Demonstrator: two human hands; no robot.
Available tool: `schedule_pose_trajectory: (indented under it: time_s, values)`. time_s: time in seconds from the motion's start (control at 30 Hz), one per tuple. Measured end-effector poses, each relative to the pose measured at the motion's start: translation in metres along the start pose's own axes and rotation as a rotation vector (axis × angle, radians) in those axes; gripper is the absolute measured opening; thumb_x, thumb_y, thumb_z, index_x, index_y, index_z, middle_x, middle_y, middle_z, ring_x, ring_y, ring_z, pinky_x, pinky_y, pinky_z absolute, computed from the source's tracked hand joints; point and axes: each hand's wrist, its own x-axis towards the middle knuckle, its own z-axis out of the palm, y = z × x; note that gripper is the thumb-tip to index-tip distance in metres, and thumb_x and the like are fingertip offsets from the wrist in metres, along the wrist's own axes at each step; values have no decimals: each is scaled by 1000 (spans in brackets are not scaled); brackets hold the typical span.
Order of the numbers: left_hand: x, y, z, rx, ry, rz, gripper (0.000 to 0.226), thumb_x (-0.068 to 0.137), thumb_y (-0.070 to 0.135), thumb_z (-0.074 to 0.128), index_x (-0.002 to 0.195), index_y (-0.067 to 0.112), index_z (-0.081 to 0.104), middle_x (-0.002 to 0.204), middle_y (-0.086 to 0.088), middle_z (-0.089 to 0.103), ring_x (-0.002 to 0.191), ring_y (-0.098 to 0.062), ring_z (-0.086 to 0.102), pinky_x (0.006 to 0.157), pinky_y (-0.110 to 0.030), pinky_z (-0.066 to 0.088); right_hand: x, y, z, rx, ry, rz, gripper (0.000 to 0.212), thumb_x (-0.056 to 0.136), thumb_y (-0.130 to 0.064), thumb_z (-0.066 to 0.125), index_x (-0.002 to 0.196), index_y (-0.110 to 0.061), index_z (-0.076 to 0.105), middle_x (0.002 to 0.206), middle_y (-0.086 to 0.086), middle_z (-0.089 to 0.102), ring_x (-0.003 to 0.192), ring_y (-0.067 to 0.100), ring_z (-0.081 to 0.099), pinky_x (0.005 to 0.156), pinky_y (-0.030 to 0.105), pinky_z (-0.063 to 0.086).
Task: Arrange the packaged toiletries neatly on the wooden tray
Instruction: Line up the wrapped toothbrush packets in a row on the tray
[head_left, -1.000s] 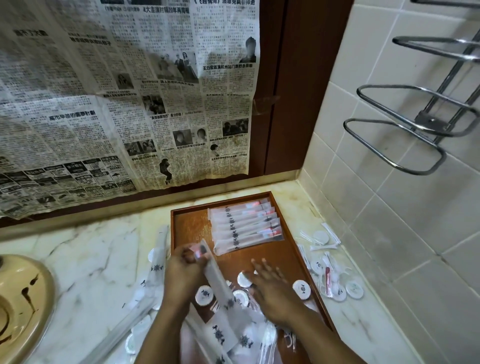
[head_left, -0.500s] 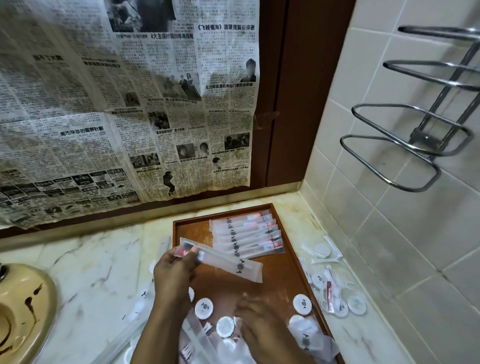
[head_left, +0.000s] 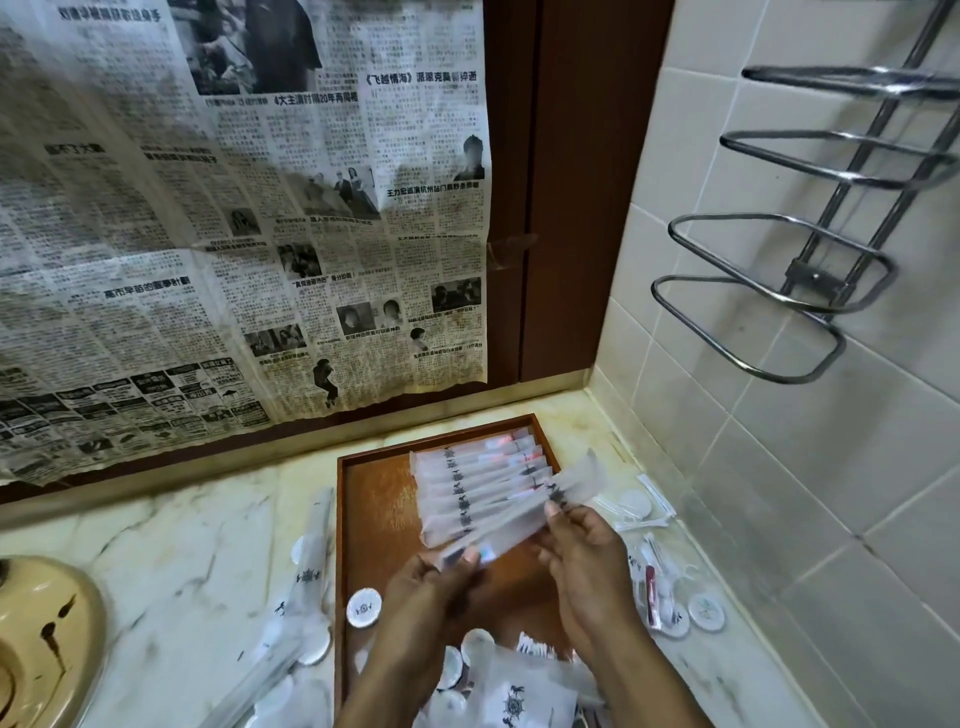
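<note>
- Head view: both hands hold one long translucent packet (head_left: 519, 519) above the wooden tray (head_left: 376, 519).
- The left hand (head_left: 431, 577) pinches the packet's near end between thumb and fingertips, where a dark and a blue shape show through the wrapper.
- The right hand (head_left: 587, 566) grips the packet farther along, thumb on top beside a dark printed emblem and fingers curled beneath.
- The packet slants from lower left to upper right. Its far end reaches past the tray's right rim, and its middle lies over the near edge of a row of matching long packets (head_left: 478, 478). Whether it touches them cannot be told.
- That row fills the tray's far right part, side by side and overlapping, with the red-tipped ends toward the right.
- A round white packet (head_left: 363, 607) lies near the tray's left rim. More round ones and flat white sachets (head_left: 519, 696) pile up at the tray's near end, below the wrists.
- The tray sits on a marble counter (head_left: 182, 545), in the corner by a tiled wall (head_left: 779, 467).
- Loose long packets (head_left: 311, 551) lie on the counter just left of the tray, and small round and thin packets (head_left: 670, 597) are scattered to its right.
- A newspaper (head_left: 234, 234) hangs over the back wall, a metal rack (head_left: 779, 291) is fixed to the tiles, and a basin (head_left: 41, 649) edges in at the left.
</note>
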Motion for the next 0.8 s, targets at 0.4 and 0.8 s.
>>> schedule_pose_trajectory:
  time_s: [0.4,0.8]
  values:
    - [14,99,29,640,-215,443,18,93,34,72,107,24,75,101,10,77,92,-4,71,73,-19,55,5,-41,-1,-621,-377,-270,8,90,-18,73,92,-26,73,93,-12,74,88,2,68,80,16,51]
    - [33,68,-16,511,108,386,4,83,18,82,80,15,81,80,1,79,67,-6,69,65,-25,49,17,-31,-57,-932,-439,-48,19,87,-38,74,81,-20,74,71,-7,68,66,3,61,66,23,48]
